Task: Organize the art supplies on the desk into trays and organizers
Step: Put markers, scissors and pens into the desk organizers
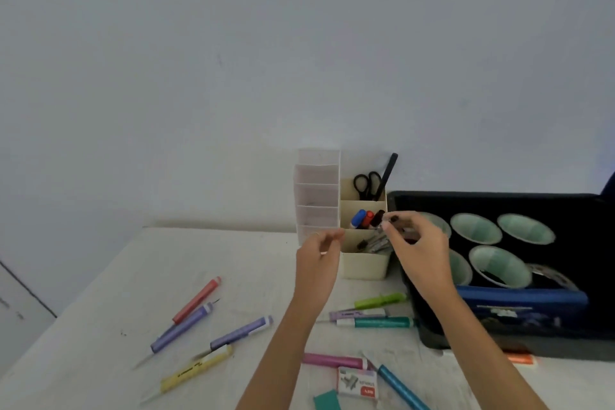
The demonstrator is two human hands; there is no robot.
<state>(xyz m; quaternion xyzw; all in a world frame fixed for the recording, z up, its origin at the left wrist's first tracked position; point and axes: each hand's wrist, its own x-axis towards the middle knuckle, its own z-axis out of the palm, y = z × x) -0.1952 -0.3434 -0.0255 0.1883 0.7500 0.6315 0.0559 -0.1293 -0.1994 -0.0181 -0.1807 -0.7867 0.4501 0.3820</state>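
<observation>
1. Both hands are up at the cream organizer (362, 265), near the back of the worktop (133, 276). The left hand (319, 251) is loosely curled and looks empty, by its front left corner. The right hand (417, 245) has its fingers pinched over the front compartment; whether they hold anything cannot be told.
2. Done: scissors (366, 183) and a black pen (387, 173) stand in the back compartment, 3 markers (364, 218) in the middle one, and small dark bits (374, 243) lie in the front one.
3. The white organizer (317, 196) beside it shows nothing in its tiers. The tray (565, 206) holds cups (476, 226) and a blue case (519, 306).
4. Left to do: some 9 loose pens, among them a red pen (196, 299), a yellow pen (196, 368), a green pen (379, 301) and a pink pen (332, 359), plus a staple box (357, 383) and an orange eraser (520, 358). The job looks under half done.
5. Room: the red pen and its neighbours lie near the worktop's left edge, so a careless sweep could roll them off. Bare worktop lies left of the organizers. The tray crowds the right, with the green pen just beside its wall.
</observation>
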